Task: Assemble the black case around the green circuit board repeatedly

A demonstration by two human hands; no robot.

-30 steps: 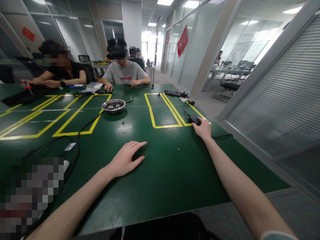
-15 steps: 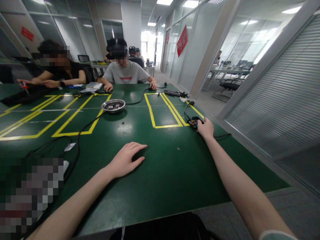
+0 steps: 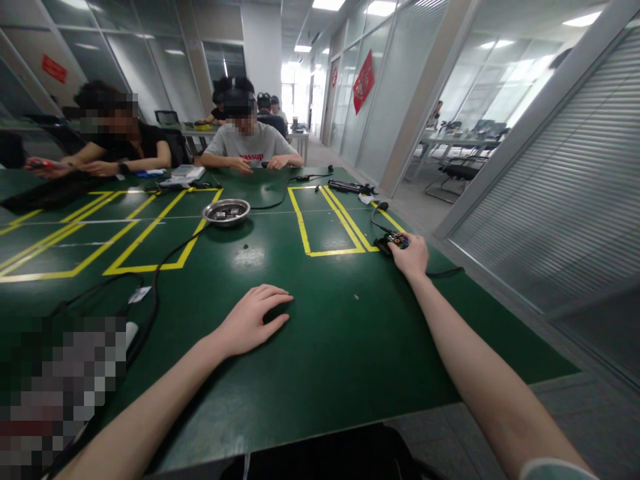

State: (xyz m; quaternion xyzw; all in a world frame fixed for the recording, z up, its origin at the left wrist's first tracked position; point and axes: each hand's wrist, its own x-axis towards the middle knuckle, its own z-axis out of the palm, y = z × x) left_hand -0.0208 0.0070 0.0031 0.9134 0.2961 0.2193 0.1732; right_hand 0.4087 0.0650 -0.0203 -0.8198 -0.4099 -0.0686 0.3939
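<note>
My left hand [image 3: 253, 320] lies flat on the green table [image 3: 320, 347], palm down, fingers spread, holding nothing. My right hand [image 3: 413, 257] reaches far right and grips a small black device [image 3: 393, 241] whose turned-up side shows coloured parts. A black cable [image 3: 376, 217] runs from the device toward the table's far right edge; another stretch of cable [image 3: 445, 272] lies by my wrist.
A metal dish [image 3: 227, 211] with small parts sits mid-table among yellow tape rectangles [image 3: 327, 230]. A black cable [image 3: 155, 280] crosses the left side. Two people sit at the far side, their hands on the table. The table edge drops to the floor at the right.
My right hand has turned the black device over, so its coloured inside now shows, and drawn it slightly nearer. My left hand stays put. The person opposite pulled a hand back.
</note>
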